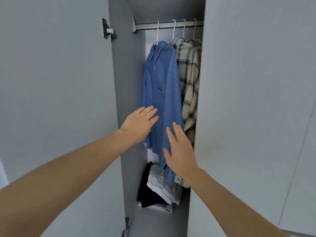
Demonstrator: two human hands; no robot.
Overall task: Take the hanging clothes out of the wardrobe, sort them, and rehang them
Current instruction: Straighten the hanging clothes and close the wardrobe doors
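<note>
Clothes on hangers along the rail [169, 24] inside the narrow grey wardrobe [127, 93], door [56, 82] swung open at left. Foremost, a denim shirt [162, 93] on a white hanger [157, 34], collar turned left, hem reaching down towards the pile below. Just behind and to its right, a plaid shirt [189, 79] on a teal hanger [173, 29], with two more pale hangers [184, 28] beside it and another checked garment [196, 48] pressed against the right wall. Left hand [139, 124] reaching in from lower left, fingers straight and together, tips against the denim front, gripping nothing. Right hand [179, 147] raised from lower right, fingers straight and slightly spread, lying over the denim's lower right edge, also gripping nothing; actual contact hard to tell. At the wardrobe bottom, a folded pile [159, 189] of black, white and grey cloth, partly under the hanging denim hem.
</note>
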